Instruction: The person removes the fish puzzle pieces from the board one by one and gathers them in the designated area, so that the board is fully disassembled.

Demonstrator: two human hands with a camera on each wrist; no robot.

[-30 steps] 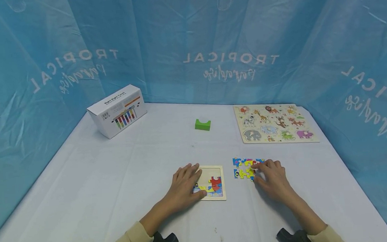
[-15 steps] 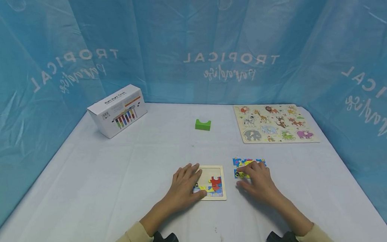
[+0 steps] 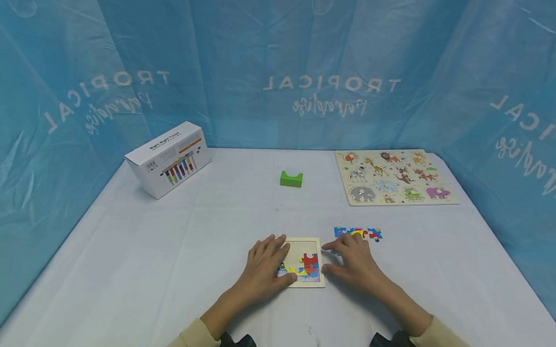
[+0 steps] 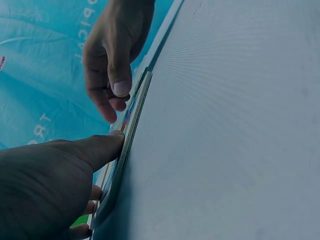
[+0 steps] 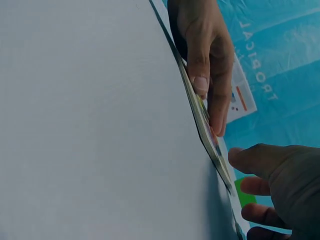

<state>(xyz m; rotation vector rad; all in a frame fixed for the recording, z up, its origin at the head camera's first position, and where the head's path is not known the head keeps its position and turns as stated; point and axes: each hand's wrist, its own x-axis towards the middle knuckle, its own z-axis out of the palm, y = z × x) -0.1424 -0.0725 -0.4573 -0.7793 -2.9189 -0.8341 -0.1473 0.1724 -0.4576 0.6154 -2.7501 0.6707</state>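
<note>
Tray (image 3: 299, 249) flat — right edge runs forward — long axis hidden.

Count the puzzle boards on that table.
2: the small square board, partly covered by the left hand, and the larger animal board toward the back right. I see no others, though the hands hide some of the table.

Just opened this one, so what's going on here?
A person is at a small jigsaw. Their left hand rests on the tray, where pieces show along the near side and up the right, with bare wood beyond. The right hand is at the tray's right edge, thumb and fingers apart, with no piece visible between them. Loose pieces lie right of the tray, partly hidden by that hand. An animal board, green block and box sit farther back.
</note>
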